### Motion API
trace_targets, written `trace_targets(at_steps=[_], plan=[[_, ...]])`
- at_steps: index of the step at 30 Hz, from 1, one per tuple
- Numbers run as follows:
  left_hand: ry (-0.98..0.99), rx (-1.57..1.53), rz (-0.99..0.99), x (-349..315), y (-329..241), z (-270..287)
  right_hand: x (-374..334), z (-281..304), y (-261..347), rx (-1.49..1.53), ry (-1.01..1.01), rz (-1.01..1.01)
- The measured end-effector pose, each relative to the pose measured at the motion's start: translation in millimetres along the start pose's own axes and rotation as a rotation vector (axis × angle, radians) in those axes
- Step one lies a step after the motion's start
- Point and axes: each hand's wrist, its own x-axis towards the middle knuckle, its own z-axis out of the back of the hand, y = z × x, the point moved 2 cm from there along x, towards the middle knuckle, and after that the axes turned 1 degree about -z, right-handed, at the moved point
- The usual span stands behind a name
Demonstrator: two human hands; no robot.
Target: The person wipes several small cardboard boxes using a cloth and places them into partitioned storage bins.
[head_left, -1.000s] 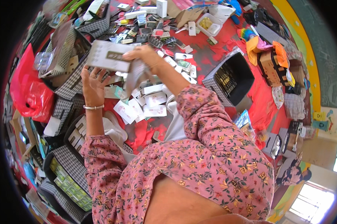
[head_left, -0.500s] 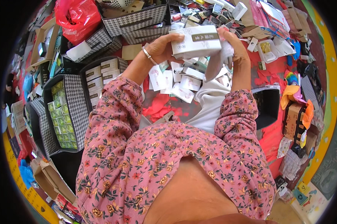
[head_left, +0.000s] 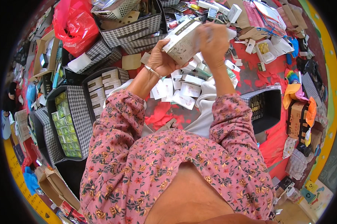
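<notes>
A white carton with a floral pattern and a dark label strip (head_left: pixel 182 44) is held up tilted in front of me. My left hand (head_left: pixel 163 62), with a silver bangle at its wrist, is wrapped round its lower left side. Against the carton's right end is my right hand (head_left: pixel 214 44), smeared by motion, its fingers bunched on a whitish cloth (head_left: pixel 231 34) that shows beyond the knuckles. Underneath lie several small white boxes (head_left: pixel 191 90) in a loose heap between my legs.
To the left, a houndstooth bin (head_left: pixel 79 119) holds green packets, beside a bin of cartons (head_left: pixel 97 91). A red plastic bag (head_left: pixel 73 28) sits upper left. At right stands a dark bin (head_left: pixel 267 112). Mixed small goods (head_left: pixel 213 14) and red paper scraps cover the floor ahead.
The carton has turned from lying level to a steep tilt, showing its floral side. My right hand has moved left from the carton's far edge onto its side, carrying the cloth.
</notes>
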Motion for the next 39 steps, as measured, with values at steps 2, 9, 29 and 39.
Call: trace_targets(at_steps=[2,9,29,39], plan=[[-0.004,0.031,0.005,-0.1,-1.6,1.8,-2.3,-0.3,-14.0,0.091,-0.055,-0.363],[-0.101,0.125,-0.155,3.8,-10.3,7.2,-24.5,-12.0,16.8,0.254,0.238,-0.158],[-0.289,0.609,-0.344,4.9,6.7,18.7,-10.3,-5.2,2.1,0.109,0.344,-0.258],[0.074,0.195,-0.212,-9.5,-18.4,-6.2,-5.1,10.9,-45.9,1.243,0.616,-1.137]])
